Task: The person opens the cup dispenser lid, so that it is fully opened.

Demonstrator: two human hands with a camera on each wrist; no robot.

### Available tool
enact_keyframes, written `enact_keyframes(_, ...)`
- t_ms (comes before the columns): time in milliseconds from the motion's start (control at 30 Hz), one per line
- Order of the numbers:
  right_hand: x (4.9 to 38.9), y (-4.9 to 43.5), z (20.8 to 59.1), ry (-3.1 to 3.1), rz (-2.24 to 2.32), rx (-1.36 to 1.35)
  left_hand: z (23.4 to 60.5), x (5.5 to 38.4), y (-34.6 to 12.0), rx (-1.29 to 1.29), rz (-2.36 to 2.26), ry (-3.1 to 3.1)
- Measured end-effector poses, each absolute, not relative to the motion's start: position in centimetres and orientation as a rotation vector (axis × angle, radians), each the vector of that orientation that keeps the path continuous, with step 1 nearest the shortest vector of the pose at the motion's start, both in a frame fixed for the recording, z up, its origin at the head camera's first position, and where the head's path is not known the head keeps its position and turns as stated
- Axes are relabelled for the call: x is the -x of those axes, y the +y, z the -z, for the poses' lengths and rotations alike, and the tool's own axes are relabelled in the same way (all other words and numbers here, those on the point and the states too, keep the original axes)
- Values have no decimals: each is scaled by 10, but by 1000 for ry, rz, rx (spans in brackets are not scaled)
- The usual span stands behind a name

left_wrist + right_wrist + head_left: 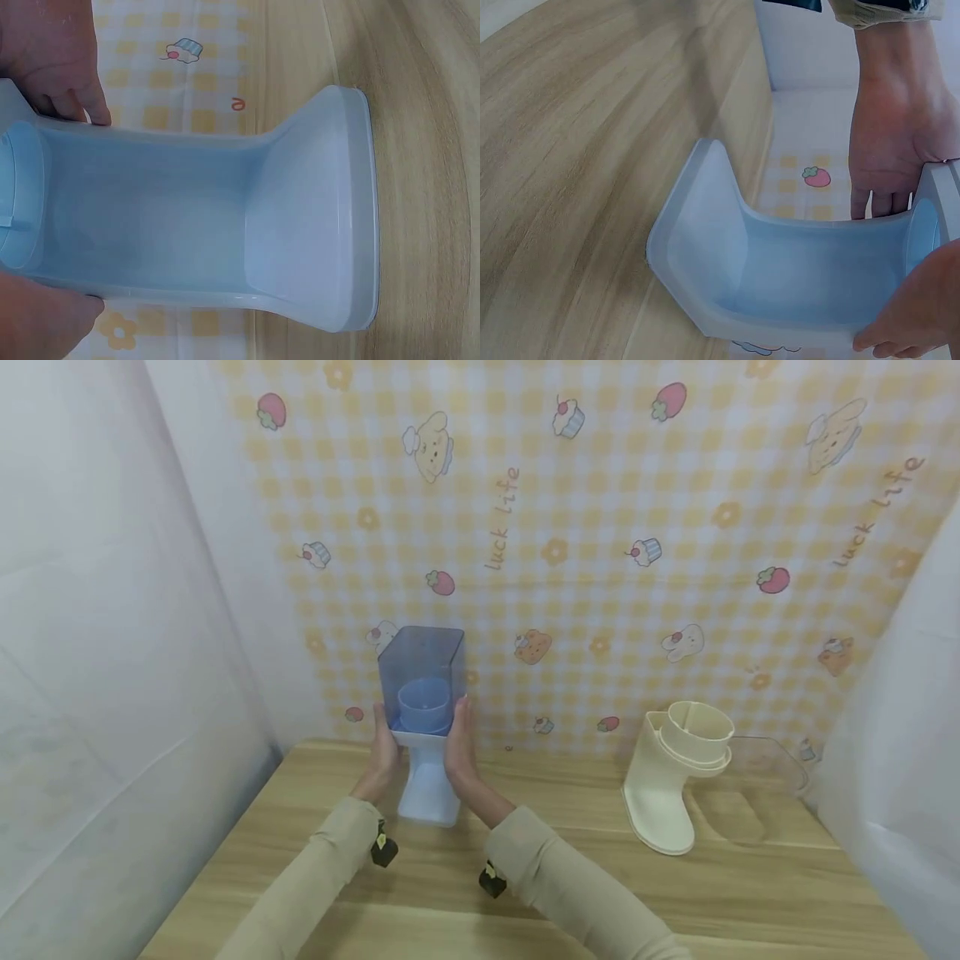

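Observation:
A blue dispenser (429,789) stands upright on the wooden table (585,893) near the back wall, with a clear blue box (422,664) on top and a round blue cup inside it. My left hand (384,753) grips its left side just under the box. My right hand (459,745) grips the right side at the same height. The left wrist view shows the pale blue stand (187,217) with my left hand (37,322) below it and right-hand fingers (64,82) above. In the right wrist view, left-hand fingers (889,150) reach behind the stand (802,277) and my right hand (919,311) is close in front.
A cream dispenser stand (663,793) with a round top sits at the right of the table. A clear box (768,772) lies behind it. A yellow checked cloth (600,527) covers the back wall, and white sheets (112,652) hang on both sides.

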State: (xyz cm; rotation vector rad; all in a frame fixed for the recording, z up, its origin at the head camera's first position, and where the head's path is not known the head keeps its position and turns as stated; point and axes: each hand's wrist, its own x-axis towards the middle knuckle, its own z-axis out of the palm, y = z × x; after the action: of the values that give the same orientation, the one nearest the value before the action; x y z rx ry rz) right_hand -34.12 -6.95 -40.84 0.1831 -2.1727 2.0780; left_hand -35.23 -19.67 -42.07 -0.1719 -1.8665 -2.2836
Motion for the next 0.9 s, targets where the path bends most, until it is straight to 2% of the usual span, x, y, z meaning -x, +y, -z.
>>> enact_keyframes(600, 328, -52, 409, -2168, -2081, -231, 420, 337, -180, 249, 2326, -1775)
enact_keyframes(733, 316, -39, 411, -2181, -2111, -261, 421, 321, -170, 177, 2379, -1824)
enact_keyframes(900, 284, -18, 411, -2248, -2163, -239, 423, 285, -154, 112, 2415, -1859)
